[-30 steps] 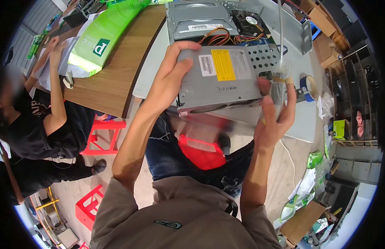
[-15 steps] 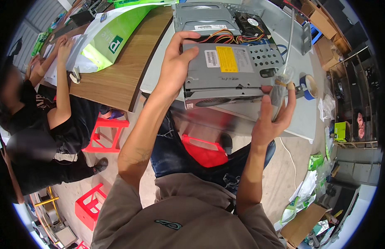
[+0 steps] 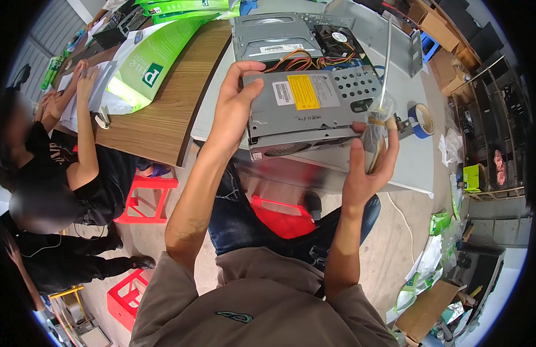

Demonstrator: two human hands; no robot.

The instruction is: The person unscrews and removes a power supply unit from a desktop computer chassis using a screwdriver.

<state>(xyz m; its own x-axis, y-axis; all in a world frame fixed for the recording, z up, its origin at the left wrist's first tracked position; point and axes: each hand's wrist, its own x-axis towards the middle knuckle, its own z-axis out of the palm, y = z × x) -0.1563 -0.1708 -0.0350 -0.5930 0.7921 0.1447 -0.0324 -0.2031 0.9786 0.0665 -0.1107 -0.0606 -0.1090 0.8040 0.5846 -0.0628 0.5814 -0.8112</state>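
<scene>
An opened grey desktop computer case (image 3: 268,36) lies on the table in front of me. At its near side is a flat metal drive (image 3: 329,91) with a yellow label and a row of round holes at its right. My left hand (image 3: 230,110) grips the drive's left edge, thumb on top and fingers over the far side. My right hand (image 3: 369,165) is closed around the plastic-wrapped handle of a screwdriver (image 3: 387,63), whose long thin shaft points up. Its fingertips are beside the drive's near right corner. Coloured wires (image 3: 300,58) and a black fan (image 3: 339,41) show behind the drive.
A roll of tape (image 3: 421,120) lies on the table to the right. Left of me, a wooden tabletop (image 3: 169,87) bears green and white bags (image 3: 146,72) and a stapler-like tool (image 3: 102,119); a co-worker's hands rest on papers there. Red stools (image 3: 146,199) stand on the floor.
The whole view has shifted, so the case, the drive and both hands appear slightly further left and lower. Both hands keep their hold, and the drive stays in the same place against the case.
</scene>
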